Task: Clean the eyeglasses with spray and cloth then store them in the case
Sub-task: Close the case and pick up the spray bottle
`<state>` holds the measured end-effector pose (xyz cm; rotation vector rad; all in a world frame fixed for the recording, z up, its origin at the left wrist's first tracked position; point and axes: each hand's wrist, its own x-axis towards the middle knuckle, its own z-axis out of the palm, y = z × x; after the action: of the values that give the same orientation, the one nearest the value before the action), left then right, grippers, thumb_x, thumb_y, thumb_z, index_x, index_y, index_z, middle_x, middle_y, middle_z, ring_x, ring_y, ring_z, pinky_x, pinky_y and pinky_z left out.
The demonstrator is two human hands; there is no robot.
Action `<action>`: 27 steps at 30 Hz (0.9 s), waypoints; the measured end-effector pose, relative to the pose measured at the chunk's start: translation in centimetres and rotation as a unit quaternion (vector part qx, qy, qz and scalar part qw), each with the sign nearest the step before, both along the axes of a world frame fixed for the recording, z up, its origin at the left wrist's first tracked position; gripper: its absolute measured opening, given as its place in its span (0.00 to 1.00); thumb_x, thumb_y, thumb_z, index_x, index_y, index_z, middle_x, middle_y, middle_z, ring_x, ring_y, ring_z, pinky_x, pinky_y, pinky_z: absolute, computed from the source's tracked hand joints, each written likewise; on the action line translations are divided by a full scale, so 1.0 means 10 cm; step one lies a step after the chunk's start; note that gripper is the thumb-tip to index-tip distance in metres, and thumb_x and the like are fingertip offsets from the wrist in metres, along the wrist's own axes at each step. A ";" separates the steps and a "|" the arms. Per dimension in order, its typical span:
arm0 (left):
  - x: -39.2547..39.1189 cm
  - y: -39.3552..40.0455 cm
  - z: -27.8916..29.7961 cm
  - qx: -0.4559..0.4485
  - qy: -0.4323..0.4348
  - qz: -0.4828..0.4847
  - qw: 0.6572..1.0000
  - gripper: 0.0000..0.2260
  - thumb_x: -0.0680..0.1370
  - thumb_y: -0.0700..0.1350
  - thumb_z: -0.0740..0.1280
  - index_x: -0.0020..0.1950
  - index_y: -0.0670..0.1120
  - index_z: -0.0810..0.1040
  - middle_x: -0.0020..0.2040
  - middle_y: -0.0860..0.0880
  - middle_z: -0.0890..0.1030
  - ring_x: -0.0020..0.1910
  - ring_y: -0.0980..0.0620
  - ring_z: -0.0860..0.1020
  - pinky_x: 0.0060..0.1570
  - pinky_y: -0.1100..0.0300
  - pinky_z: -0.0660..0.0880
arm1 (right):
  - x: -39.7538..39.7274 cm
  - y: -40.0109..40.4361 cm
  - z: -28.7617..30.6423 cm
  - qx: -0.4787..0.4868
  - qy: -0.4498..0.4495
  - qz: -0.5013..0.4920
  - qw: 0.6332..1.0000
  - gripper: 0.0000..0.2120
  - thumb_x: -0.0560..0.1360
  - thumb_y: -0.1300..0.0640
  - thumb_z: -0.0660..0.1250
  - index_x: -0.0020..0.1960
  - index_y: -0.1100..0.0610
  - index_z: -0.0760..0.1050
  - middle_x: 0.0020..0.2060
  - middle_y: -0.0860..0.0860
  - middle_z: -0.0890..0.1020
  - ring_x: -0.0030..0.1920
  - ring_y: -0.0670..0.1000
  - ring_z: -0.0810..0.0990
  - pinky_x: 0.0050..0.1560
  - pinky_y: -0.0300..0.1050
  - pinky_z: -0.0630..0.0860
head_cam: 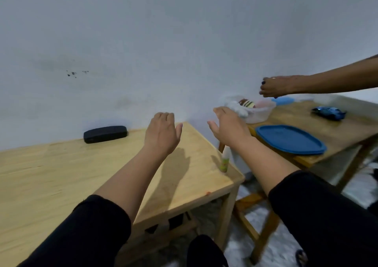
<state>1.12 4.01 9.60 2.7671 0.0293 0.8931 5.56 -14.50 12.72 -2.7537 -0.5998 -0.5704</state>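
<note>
I see left hand point(162, 132) and right hand point(230, 126) raised, fingers loose, grasping nothing, closed case point(105, 134) by wall, spray bottle point(225, 160) at table point(61, 174) edge, another person's hand point(276, 86) over tub point(257, 113), blue lid point(290, 140) alongside.

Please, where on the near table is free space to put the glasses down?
The near table is bare in front of the black case, out to its left edge. The spray bottle stands at its right edge. The second table is crowded: blue lid, plastic tub.

Blue lid point(290, 139), perhaps plastic, near tub point(258, 114).
</note>
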 end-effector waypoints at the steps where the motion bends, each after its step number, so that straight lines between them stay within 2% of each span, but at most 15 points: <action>1: 0.00 -0.09 -0.07 -0.005 0.004 -0.012 1.000 0.18 0.79 0.49 0.57 0.61 0.36 0.71 0.58 0.38 0.76 0.62 0.41 0.69 0.60 0.51 0.66 | -0.04 -0.09 -0.05 0.012 -0.001 -0.006 1.000 0.25 0.79 0.49 0.56 0.71 0.61 0.61 0.70 0.57 0.66 0.69 0.56 0.65 0.65 0.49 0.66; 6: 0.01 -0.46 -0.52 -0.052 0.064 -0.075 0.994 0.21 0.80 0.51 0.57 0.69 0.41 0.66 0.66 0.42 0.72 0.68 0.46 0.64 0.65 0.56 0.62 | -0.22 -0.41 -0.51 0.135 0.006 -0.007 0.991 0.24 0.78 0.51 0.60 0.71 0.59 0.63 0.70 0.56 0.68 0.70 0.54 0.65 0.68 0.46 0.63; 9: 0.05 -0.61 -0.80 -0.095 0.129 -0.098 0.982 0.22 0.78 0.52 0.60 0.69 0.45 0.67 0.68 0.45 0.72 0.69 0.48 0.65 0.67 0.57 0.62 | -0.33 -0.51 -0.86 0.190 0.017 -0.013 0.981 0.24 0.77 0.51 0.61 0.71 0.57 0.64 0.70 0.54 0.69 0.69 0.52 0.66 0.65 0.39 0.62; 13: 0.07 -0.76 -1.02 -0.152 0.193 -0.115 0.963 0.22 0.76 0.53 0.63 0.69 0.50 0.68 0.67 0.47 0.73 0.67 0.48 0.69 0.67 0.55 0.66 | -0.41 -0.53 -1.23 0.250 0.030 -0.024 0.968 0.24 0.76 0.55 0.65 0.70 0.60 0.66 0.67 0.56 0.72 0.68 0.54 0.70 0.64 0.37 0.62; 15: 0.08 -0.80 -1.07 -0.177 0.188 -0.114 0.959 0.21 0.76 0.52 0.64 0.69 0.51 0.68 0.67 0.46 0.73 0.66 0.47 0.70 0.66 0.55 0.67 | -0.41 -0.51 -1.34 0.268 0.038 -0.025 0.962 0.25 0.75 0.55 0.66 0.70 0.60 0.66 0.66 0.57 0.73 0.66 0.55 0.72 0.62 0.36 0.62; 18: 0.10 -0.87 -1.07 -0.196 0.182 -0.119 0.956 0.20 0.76 0.50 0.64 0.68 0.51 0.69 0.66 0.46 0.75 0.65 0.47 0.71 0.64 0.54 0.68 | -0.37 -0.46 -1.43 0.295 0.040 -0.019 0.954 0.26 0.74 0.55 0.67 0.71 0.57 0.65 0.66 0.56 0.74 0.66 0.54 0.73 0.63 0.40 0.67; 23: 0.19 -0.92 -1.09 -0.244 0.180 -0.134 0.943 0.15 0.76 0.50 0.65 0.63 0.52 0.74 0.57 0.50 0.81 0.54 0.53 0.78 0.56 0.53 0.77 | -0.27 -0.37 -1.45 0.321 0.036 -0.002 0.946 0.28 0.74 0.57 0.67 0.72 0.52 0.63 0.66 0.52 0.75 0.65 0.50 0.73 0.59 0.36 0.66; 27: 0.22 -0.94 -1.08 -0.293 0.165 -0.133 0.932 0.11 0.76 0.46 0.66 0.58 0.51 0.77 0.52 0.52 0.82 0.49 0.57 0.79 0.51 0.58 0.77 | -0.19 -0.35 -1.48 0.347 0.035 0.019 0.937 0.27 0.74 0.59 0.67 0.71 0.50 0.64 0.65 0.51 0.75 0.63 0.50 0.75 0.61 0.40 0.71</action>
<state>3.35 -5.35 -1.22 2.2476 -0.0200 0.2756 3.69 -18.04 -2.04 -2.0795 -0.3420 -0.5407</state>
